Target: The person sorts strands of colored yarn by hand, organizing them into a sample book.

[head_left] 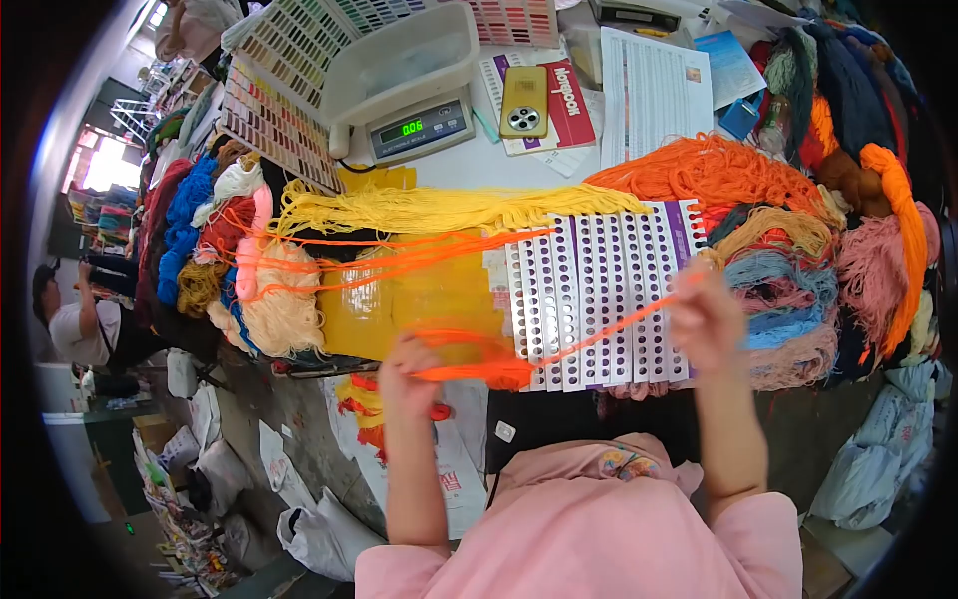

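Note:
My left hand [407,374] is closed around one end of a bright orange thread hank [489,371], held just in front of the table edge. From its bunched middle, an orange strand runs up to my right hand [707,319], which pinches the far end and is blurred by motion. Beneath the strand lie white cards with rows of punched holes [589,270]. Several loose orange threads [399,258] reach from the cards leftward over a yellow taped surface [399,309]. Behind them stretches a long yellow thread bundle [429,210].
A scale [424,128] reading 0.06 carries a plastic tub [399,75]. Nearby are a phone [524,100], a red notebook [571,105] and colour charts [269,125]. Yarn piles [778,270] flank both sides. Another person [85,324] is at far left.

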Demonstrator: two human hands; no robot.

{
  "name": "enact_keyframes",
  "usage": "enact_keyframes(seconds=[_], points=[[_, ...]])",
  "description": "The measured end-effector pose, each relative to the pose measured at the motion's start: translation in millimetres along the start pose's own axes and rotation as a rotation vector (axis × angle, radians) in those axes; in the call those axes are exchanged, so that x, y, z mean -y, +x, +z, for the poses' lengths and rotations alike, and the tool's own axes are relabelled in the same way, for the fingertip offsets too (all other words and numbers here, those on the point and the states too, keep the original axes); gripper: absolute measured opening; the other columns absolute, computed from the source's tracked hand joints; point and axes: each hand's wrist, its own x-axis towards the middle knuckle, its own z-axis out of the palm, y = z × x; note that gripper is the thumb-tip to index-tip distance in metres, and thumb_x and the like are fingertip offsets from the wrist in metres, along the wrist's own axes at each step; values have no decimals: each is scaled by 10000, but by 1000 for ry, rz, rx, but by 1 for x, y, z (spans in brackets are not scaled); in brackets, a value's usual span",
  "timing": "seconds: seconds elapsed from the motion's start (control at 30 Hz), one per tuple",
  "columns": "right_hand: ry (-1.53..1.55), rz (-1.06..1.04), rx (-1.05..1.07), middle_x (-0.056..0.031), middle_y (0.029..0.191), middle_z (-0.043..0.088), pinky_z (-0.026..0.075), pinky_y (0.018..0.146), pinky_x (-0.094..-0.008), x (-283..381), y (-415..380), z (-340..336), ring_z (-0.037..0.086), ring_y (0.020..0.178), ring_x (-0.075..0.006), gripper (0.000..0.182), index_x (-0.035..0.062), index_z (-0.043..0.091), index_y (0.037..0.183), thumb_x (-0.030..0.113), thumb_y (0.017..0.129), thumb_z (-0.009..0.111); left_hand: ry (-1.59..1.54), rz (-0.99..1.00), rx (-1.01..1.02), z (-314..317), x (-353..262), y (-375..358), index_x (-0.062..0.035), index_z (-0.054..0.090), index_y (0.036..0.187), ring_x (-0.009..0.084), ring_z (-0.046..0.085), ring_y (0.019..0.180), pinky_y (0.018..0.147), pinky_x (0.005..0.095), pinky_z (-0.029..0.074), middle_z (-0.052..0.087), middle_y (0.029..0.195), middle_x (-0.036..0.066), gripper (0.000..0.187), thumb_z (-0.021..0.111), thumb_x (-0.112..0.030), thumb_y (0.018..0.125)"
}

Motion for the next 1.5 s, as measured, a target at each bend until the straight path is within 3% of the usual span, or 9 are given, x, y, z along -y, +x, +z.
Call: enact_keyframes(seconds=[0.1, 0.2, 0.3, 0.47, 0.57, 0.9, 1.1, 1.37, 1.5], points=[[-114, -178, -82, -9, 576, 392, 429, 498, -257, 83, -15, -20, 422, 482, -87, 81, 46, 411, 706, 46, 780, 444, -104, 187, -256, -90, -107, -6, -87, 370, 659, 65, 252, 354, 378, 191, 231, 273, 440, -31, 142, 335, -58, 793], [-235, -489, -130, -53, 668, 438, 370, 730, -298, 254, -44, -128, 446, 686, -146, 38, 6, 446, 756, 16, 743, 480, 58, 672, -891, -231, -255, -32, -117, 423, 663, 69, 226, 333, 349, 196, 239, 243, 424, -52, 173, 330, -118, 808], [-480, -913, -191, -117, 876, 514, 375, 792, -303, 362, -88, -119, 477, 775, -170, 127, -46, 500, 855, 6, 745, 461, 9, 510, -437, -163, -238, -57, -106, 466, 700, 45, 220, 332, 336, 178, 210, 241, 429, -75, 182, 336, -133, 825], [-1021, -491, -486, -27, 705, 499, 356, 620, -232, 167, 40, -59, 451, 655, -103, 155, 17, 562, 783, 147, 700, 557, 139, -226, 61, -22, -69, 33, -59, 468, 769, 10, 268, 357, 345, 159, 227, 327, 453, -68, 132, 380, -130, 838], [-1175, -239, -376, -5, 612, 498, 365, 528, -225, 52, 91, -48, 455, 558, -91, 133, 8, 574, 668, 136, 649, 607, 685, -207, -17, 34, 27, 85, -38, 478, 894, 20, 316, 420, 376, 157, 284, 494, 689, 10, 127, 434, -133, 823], [-1672, -515, -303, -92, 696, 511, 351, 651, -359, -55, 112, -81, 468, 716, -256, 147, 29, 555, 713, 88, 579, 566, 1721, -120, 229, 76, 137, 150, -20, 512, 633, 53, 353, 402, 368, 197, 278, 430, 508, -11, 133, 574, -115, 703], [-1987, -703, -85, -110, 824, 456, 344, 668, -363, -68, 99, -57, 444, 752, -262, 376, -5, 522, 903, 159, 575, 603, 1439, -185, 201, 71, 130, 150, 16, 541, 769, 50, 374, 426, 392, 188, 290, 441, 533, -10, 92, 508, -57, 724], [-1704, -556, -126, -112, 837, 468, 360, 699, -344, -67, 108, -75, 461, 802, -259, 379, 15, 543, 852, 177, 523, 636, 1500, -115, 187, 61, 142, 159, 18, 509, 890, 32, 368, 424, 378, 164, 266, 470, 597, -2, 154, 476, -74, 771], [-1672, -609, -157, -98, 766, 471, 365, 686, -333, -68, 107, -75, 464, 761, -257, 265, 16, 553, 839, 123, 600, 591, 960, -200, 140, 67, 124, 141, -7, 485, 959, 12, 319, 402, 359, 144, 239, 491, 626, 5, 187, 451, -91, 795]])
